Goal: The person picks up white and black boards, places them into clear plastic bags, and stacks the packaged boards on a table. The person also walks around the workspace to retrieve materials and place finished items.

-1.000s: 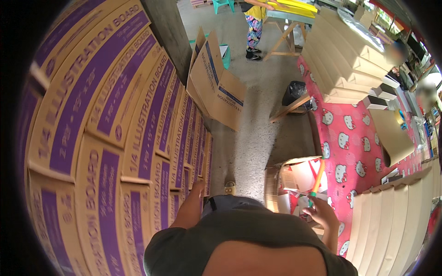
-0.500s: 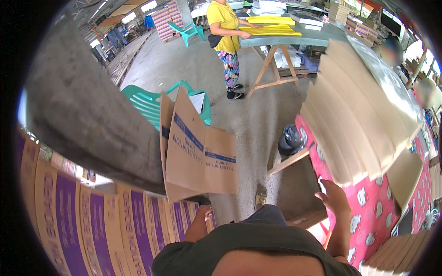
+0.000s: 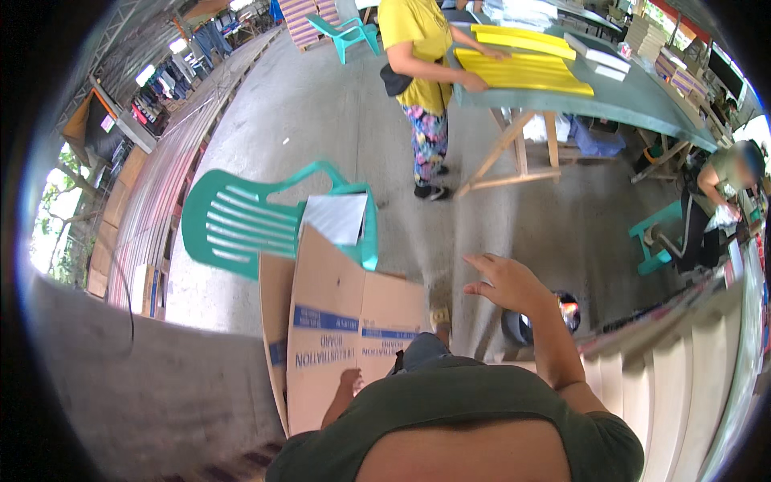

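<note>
My right hand (image 3: 506, 283) reaches forward over the concrete floor. It is open, its fingers apart, with nothing in it. Low beside my body is my left hand (image 3: 351, 381), in front of an opened brown cardboard carton (image 3: 328, 337) with blue bands and printing. Its fingers are partly hidden, and I cannot tell whether they touch the cardboard. The carton's panels stand upright, spread at an angle. Just behind it is a green plastic chair (image 3: 241, 218) with a white sheet or pad (image 3: 336, 218) on its seat.
A dark bin (image 3: 518, 328) stands by my right forearm, near stacked tan boards (image 3: 683, 353). Ahead, a person in yellow (image 3: 418, 56) handles yellow sheets (image 3: 522, 72) on a grey trestle table (image 3: 642, 112). Another person sits at right near a green stool (image 3: 654, 237). A grey slab (image 3: 152, 377) lies left.
My view has moved forward and turned right. The chair and yellow sheets look closer. My right hand has swung forward from beside the pink patterned cloth to over the floor.
</note>
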The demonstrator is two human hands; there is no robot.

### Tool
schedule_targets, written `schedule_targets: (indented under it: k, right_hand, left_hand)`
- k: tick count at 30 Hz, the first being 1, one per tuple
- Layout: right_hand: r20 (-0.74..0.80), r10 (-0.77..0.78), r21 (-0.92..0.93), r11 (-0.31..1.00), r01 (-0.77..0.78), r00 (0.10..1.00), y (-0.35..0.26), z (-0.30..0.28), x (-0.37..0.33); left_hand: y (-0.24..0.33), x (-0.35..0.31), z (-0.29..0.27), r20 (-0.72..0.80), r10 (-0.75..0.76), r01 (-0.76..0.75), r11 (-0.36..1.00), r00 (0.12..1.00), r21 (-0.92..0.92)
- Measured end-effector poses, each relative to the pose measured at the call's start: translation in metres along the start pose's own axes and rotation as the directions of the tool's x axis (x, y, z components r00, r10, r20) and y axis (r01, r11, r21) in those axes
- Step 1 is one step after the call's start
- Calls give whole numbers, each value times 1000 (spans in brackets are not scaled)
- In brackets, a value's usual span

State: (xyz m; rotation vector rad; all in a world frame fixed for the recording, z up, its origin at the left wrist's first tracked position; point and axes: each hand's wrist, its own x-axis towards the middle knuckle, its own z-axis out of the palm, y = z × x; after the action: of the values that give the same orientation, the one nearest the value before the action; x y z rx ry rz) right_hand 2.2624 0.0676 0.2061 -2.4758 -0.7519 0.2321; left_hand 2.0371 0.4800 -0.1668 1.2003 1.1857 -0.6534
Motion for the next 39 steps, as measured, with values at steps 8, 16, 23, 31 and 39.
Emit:
schedule_targets:
  k: [8, 16, 23, 31, 39]
  right_hand:
    - [60, 209, 18, 978, -210, 976, 93, -80, 181]
    - [-41, -4, -30, 1000, 3, 999, 173, -126, 370]
    - [-132, -196, 339, 912, 230, 972, 184, -166, 533]
    - [-71, 24, 647, 762, 28, 997, 186, -154, 683]
    - [-152, 327, 695, 706, -134, 933, 194, -138, 889]
  left_hand:
    - [240, 60, 102, 76, 146, -158, 968, 986, 197]
    - [497, 135, 144, -192, 467, -405, 868, 863, 288]
    - [647, 173, 176, -330, 605, -591, 792, 725, 153]
    - [878, 222, 218, -361, 621, -635, 767, 695, 95]
    - [1151, 342, 192, -46, 698, -663, 696, 714, 277]
